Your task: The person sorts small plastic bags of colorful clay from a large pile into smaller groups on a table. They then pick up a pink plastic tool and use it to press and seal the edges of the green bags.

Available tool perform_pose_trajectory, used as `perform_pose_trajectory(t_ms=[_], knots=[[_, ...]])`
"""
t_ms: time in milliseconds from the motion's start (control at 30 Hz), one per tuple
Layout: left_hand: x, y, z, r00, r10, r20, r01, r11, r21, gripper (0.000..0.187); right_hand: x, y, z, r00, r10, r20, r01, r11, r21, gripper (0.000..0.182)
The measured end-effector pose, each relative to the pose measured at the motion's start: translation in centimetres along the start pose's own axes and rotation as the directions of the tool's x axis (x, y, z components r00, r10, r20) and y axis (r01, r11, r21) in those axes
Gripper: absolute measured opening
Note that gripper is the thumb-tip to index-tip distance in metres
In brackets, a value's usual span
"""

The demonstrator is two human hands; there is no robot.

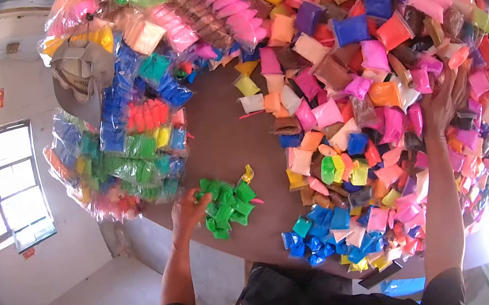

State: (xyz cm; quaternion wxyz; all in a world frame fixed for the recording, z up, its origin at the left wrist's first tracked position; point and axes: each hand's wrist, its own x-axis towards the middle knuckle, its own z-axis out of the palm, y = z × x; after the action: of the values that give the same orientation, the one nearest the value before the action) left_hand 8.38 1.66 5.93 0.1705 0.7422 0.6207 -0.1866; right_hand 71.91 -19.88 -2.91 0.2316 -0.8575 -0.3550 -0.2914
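Left hand [186, 210] fingers spread on green packets [225, 205]; right hand [443, 101] flat, open on mixed heap [370, 92].

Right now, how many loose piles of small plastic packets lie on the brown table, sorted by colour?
Green pile of small plastic packets, at the left hand: 1
Mostly blue pile of packets, near the table's front edge: 1
Large mixed-colour heap of packets, under the right hand: 1
Total: 3
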Motion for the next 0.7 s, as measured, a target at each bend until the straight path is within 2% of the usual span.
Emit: perform_pose_trajectory(t_ms=[100, 200, 267, 300, 400, 500, 600, 700], knots=[[0.3, -2.7, 0.0, 0.994, 0.073, 0.08, -0.063, 0.991, -0.114, 0.052, 0.2, 0.0, 0.0, 0.999, -0.034, -0.034, 0.034, 0.999, 0.017, 0.068], [0.5, -3.9, 0.7, 0.975, 0.045, 0.219, 0.002, 0.979, -0.206, 0.046, -0.3, 0.6, 0.5, 0.998, -0.045, -0.04, 0.046, 0.999, 0.026, 0.068], [0.4, -3.9, 1.1, 0.976, 0.04, 0.216, -0.002, 0.984, -0.177, 0.044, 0.1, 0.3, 0.2, 0.999, -0.04, -0.03, 0.042, 0.998, 0.04, 0.068], [0.3, -3.6, 1.1, 0.977, 0.04, 0.212, -0.005, 0.987, -0.163, 0.042, 0.0, 0.4, 0.3, 0.999, -0.027, -0.033, 0.029, 0.998, 0.054, 0.067], [0.0, -2.6, 0.4, 0.995, 0.075, 0.07, -0.064, 0.988, -0.142, 0.038, -0.1, 0.4, 0.3, 0.999, -0.012, -0.031, 0.013, 0.999, 0.029, 0.067], [0.0, 0.3, -1.1, 0.988, 0.155, -0.025, -0.156, 0.986, -0.062, 0.036, -0.1, 0.3, 0.3, 0.999, -0.015, -0.033, 0.016, 0.999, 0.03, 0.068], [0.7, 4.7, -1.1, 0.985, 0.151, -0.082, -0.161, 0.977, -0.139, 0.034, -0.2, 0.5, 0.4, 0.999, -0.019, -0.029, 0.02, 1.0, 0.018, 0.068], [1.4, 8.4, 1.4, 0.964, 0.26, -0.052, -0.26, 0.966, 0.006, 0.035, 0.0, 0.1, 0.2, 1.0, -0.008, -0.013, 0.008, 1.0, 0.003, 0.068]])
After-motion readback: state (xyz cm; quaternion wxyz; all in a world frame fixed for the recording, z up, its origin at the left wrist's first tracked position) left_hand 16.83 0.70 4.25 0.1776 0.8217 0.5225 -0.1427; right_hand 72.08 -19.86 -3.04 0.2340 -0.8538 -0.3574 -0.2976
